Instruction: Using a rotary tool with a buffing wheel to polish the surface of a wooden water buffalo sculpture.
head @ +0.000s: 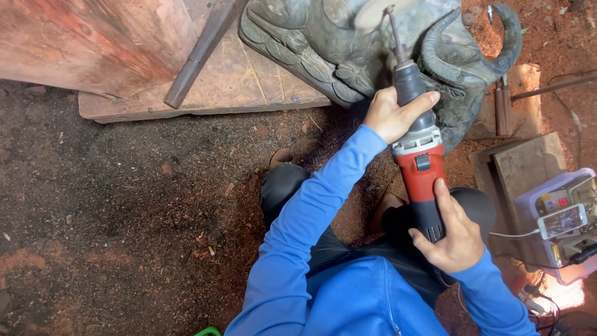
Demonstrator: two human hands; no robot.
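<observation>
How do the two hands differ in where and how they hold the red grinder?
The left hand wraps the grinder at its dark front neck, near the carving; the right hand grips the black rear handle, thumb on the red body. The left arm is stretched out, the right bent close. Both have fingers closed on the tool.

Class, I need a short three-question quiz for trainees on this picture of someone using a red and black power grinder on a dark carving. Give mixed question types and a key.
1. True or false: both hands grip the grinder.
2. Which hand holds the tool nearer its spinning disc?
A. left hand
B. right hand
C. neither
3. Fill in: the disc works against a dark ______ resting partly on a wooden board.

Key
1. True.
2. A: the left hand wraps the front of the body, the right hand holds the rear handle.
3. carving.
</observation>
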